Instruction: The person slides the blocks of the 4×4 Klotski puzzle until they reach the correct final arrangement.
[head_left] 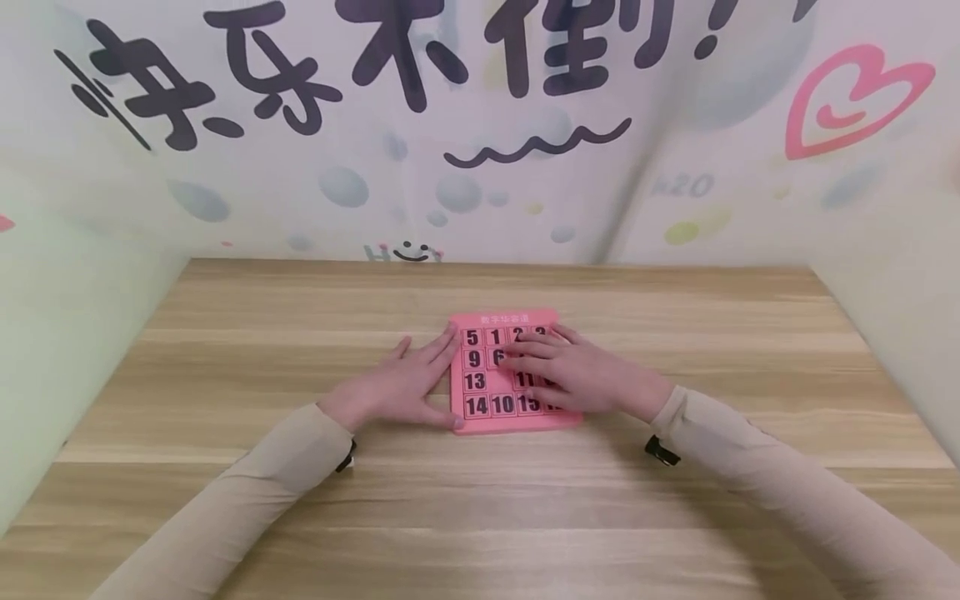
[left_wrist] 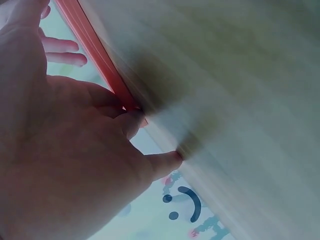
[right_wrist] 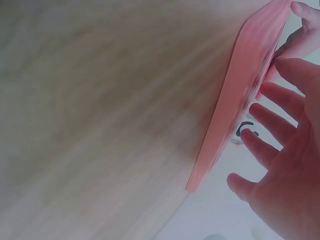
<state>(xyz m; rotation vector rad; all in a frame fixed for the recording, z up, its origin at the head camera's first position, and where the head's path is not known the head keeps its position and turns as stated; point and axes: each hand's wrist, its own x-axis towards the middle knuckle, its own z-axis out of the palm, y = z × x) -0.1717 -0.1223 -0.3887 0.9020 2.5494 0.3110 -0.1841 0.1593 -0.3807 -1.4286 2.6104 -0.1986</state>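
A pink sliding number puzzle lies flat on the table, with black-numbered tiles in rows. My left hand rests against its left edge, fingers spread along the side and thumb at the lower left corner. In the left wrist view, the fingers touch the puzzle's red-looking side. My right hand reaches over from the right, its extended fingers above the tiles, one fingertip at the 6 tile. A bare slot shows below the 6. The right hand hides several tiles on the right.
The wood-grain table extends around the puzzle on all sides. Behind it rises a white backdrop with large dark characters, bubbles and a pink heart. Pale walls stand left and right. A dark band shows at the right wrist.
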